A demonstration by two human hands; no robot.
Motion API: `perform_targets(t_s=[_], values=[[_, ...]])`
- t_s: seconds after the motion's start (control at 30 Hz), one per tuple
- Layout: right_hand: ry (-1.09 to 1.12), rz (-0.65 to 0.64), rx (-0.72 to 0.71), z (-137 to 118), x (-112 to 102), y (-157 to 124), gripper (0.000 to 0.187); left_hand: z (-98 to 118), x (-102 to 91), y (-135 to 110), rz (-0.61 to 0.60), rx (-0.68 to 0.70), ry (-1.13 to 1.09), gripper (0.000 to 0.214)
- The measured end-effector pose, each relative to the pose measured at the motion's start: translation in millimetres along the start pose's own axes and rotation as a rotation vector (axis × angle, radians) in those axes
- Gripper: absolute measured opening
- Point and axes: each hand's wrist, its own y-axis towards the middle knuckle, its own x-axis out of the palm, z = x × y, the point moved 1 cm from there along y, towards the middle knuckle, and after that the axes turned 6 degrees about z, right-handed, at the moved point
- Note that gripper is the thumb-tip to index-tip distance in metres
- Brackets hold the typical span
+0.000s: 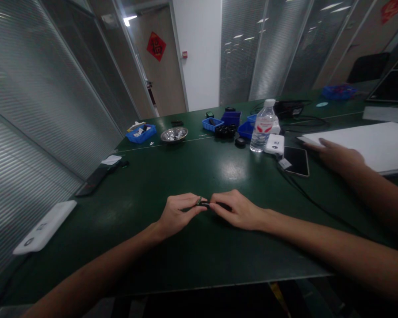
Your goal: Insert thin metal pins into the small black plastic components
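Observation:
My left hand (pixel 177 213) pinches a small dark part with a green piece (pixel 199 201), perhaps a little circuit board, between thumb and fingers. My right hand (pixel 237 209) meets it from the other side, thumb and fingertips closed at the part's thin light-coloured end. What the right fingertips grip, if anything, is too small and covered to make out. Both hands are just above the green table (pixel 152 260), near its front edge.
Farther back are a metal bowl (pixel 174 135), a blue tray (pixel 141 134), a water bottle (pixel 263 127) and a phone (pixel 296 160). A white power bank (pixel 44 227) lies left. Another person's hand (pixel 340 155) rests on a white sheet (pixel 378 141) at right. A cable (pixel 305 191) crosses there.

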Motion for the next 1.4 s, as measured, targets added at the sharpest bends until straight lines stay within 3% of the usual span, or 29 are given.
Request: perform_targets(t_s=[0.2,0.47,0.8,0.93,1.13,1.2,1.33,1.4], values=[[-0.045,0.006,0.011,-1.2,0.0,2.3,0.025,-2.2,0.8,1.9,0.015,-0.038,0.026,0.023],[-0.132,0.015,0.057,2.8,0.4,2.3,0.025,-6.6,-1.5,8.1,-0.068,-0.177,0.142,0.022],[-0.155,0.026,0.069,3.8,-0.4,2.1,0.026,-16.8,-0.2,3.1,-0.165,-0.243,0.278,0.029],[-0.157,0.039,0.067,5.5,-0.5,1.9,0.025,-13.0,0.0,2.5,-0.104,-0.246,0.285,0.037],[-0.168,0.082,0.139,9.2,-2.5,2.0,0.027,-6.1,-5.7,2.0,-0.039,-0.196,0.296,0.025],[-0.169,0.097,0.157,9.5,-3.2,2.1,0.028,-1.8,-8.0,1.2,-0.126,-0.106,0.233,0.022],[-0.173,0.106,0.168,10.7,-3.0,1.3,0.028,8.9,-5.4,-2.5,-0.501,0.108,0.053,0.022],[-0.177,0.104,0.165,11.8,-2.1,0.8,0.029,11.5,-2.5,-3.7,-0.596,0.138,0.041,0.026]])
